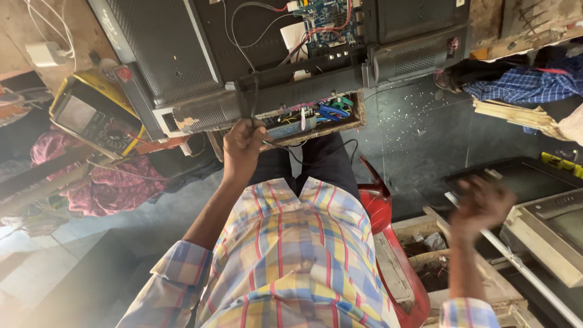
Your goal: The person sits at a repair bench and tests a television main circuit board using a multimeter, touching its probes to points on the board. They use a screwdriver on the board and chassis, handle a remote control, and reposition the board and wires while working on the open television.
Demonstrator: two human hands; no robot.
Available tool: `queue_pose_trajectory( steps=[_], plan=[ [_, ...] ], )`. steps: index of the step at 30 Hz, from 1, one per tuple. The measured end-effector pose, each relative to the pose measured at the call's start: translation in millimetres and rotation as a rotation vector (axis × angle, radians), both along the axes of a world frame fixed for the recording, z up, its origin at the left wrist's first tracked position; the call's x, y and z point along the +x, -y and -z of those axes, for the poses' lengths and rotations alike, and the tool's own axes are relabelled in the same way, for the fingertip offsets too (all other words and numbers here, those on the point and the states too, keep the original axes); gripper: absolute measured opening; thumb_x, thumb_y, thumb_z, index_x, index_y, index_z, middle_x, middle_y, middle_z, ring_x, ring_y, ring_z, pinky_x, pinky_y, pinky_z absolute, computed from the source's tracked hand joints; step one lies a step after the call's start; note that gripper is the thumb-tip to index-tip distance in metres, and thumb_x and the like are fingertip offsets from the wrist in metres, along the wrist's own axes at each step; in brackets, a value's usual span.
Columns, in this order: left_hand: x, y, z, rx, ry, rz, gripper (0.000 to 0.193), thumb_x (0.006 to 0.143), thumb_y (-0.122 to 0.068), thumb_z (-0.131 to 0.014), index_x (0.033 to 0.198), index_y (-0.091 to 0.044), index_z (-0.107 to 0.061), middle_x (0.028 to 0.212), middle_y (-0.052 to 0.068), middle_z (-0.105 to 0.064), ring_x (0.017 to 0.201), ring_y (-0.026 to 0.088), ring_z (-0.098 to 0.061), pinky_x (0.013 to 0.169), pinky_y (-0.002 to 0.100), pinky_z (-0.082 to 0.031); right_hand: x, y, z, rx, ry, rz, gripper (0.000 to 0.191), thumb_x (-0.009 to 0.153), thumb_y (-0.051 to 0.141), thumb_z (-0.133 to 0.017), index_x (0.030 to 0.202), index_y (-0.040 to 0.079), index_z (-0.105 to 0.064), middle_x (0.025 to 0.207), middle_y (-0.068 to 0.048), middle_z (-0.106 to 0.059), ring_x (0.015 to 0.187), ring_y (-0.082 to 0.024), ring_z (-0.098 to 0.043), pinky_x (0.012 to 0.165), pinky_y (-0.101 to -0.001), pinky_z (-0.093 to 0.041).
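Left hand pinched on a black wire at the opened TV chassis, circuit board exposed, repair seemingly midway; right hand blurred, grip untellable, beside wooden crate.

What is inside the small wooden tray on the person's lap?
The wooden tray holds a circuit board, coloured wires and small parts. The left hand covers its left end.

Workshop floor, seen from above
Dark tiled floor, speckled with white flecks; red plastic chair; wooden crate at one side; pink cloth heaped opposite; hazy daylight.
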State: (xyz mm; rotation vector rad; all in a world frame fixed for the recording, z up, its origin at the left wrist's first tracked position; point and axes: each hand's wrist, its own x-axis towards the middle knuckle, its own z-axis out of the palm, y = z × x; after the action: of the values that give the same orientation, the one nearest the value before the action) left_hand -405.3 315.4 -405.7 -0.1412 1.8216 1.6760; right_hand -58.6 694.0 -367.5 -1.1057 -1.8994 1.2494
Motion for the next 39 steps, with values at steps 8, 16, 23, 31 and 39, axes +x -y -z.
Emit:
queue_pose_trajectory(
  steps=[8,16,23,31,39],
  plan=[
    [43,-5,-1,-0.197,-0.202,-0.061,0.036,0.095,-0.014,-0.070,0.124,0.002,-0.057,0.115,0.010,-0.068,0.103,0.016,-0.071,0.081,0.028,-0.062,-155,122,2,0.277,0.183,-0.895,0.036,0.088,-0.007,-0.074,0.120,0.009,-0.071,0.122,-0.011,-0.061,0.108,-0.027,-0.068,0.093,-0.0347,-0.058],
    [103,-24,-15,0.341,0.424,-0.203,0.042,0.101,-0.042,-0.056,0.123,-0.007,-0.062,0.104,0.002,-0.070,0.092,0.011,-0.070,0.082,0.028,-0.059,-207,175,-7,-0.070,0.193,-1.267,0.044,0.088,-0.006,-0.064,0.131,0.005,-0.065,0.135,-0.017,-0.061,0.122,-0.036,-0.062,0.100,-0.0421,-0.053],
    [111,9,3,-0.030,0.112,-0.577,0.027,0.103,-0.030,-0.064,0.102,-0.003,-0.065,0.078,0.000,-0.061,0.066,0.007,-0.057,0.062,0.025,-0.049,-203,143,14,-0.042,0.297,-1.325,0.038,0.095,0.002,-0.065,0.132,0.009,-0.067,0.134,-0.013,-0.068,0.124,-0.033,-0.065,0.106,-0.0424,-0.051],
    [115,113,14,-0.506,-0.299,-0.947,0.020,0.105,-0.017,-0.070,0.100,0.001,-0.062,0.090,-0.001,-0.060,0.082,0.006,-0.052,0.071,0.024,-0.043,-223,140,24,0.082,0.518,-1.528,0.044,0.088,0.005,-0.067,0.132,0.002,-0.064,0.134,-0.019,-0.065,0.123,-0.038,-0.061,0.104,-0.0441,-0.048],
    [77,167,44,-0.396,-0.198,-0.999,0.015,0.097,-0.008,-0.068,0.106,0.004,-0.068,0.094,0.010,-0.072,0.085,0.016,-0.066,0.078,0.033,-0.053,-231,164,12,0.014,0.760,-1.554,0.036,0.092,0.012,-0.072,0.127,0.001,-0.068,0.121,-0.018,-0.072,0.113,-0.032,-0.071,0.098,-0.0394,-0.054]
  ],
)
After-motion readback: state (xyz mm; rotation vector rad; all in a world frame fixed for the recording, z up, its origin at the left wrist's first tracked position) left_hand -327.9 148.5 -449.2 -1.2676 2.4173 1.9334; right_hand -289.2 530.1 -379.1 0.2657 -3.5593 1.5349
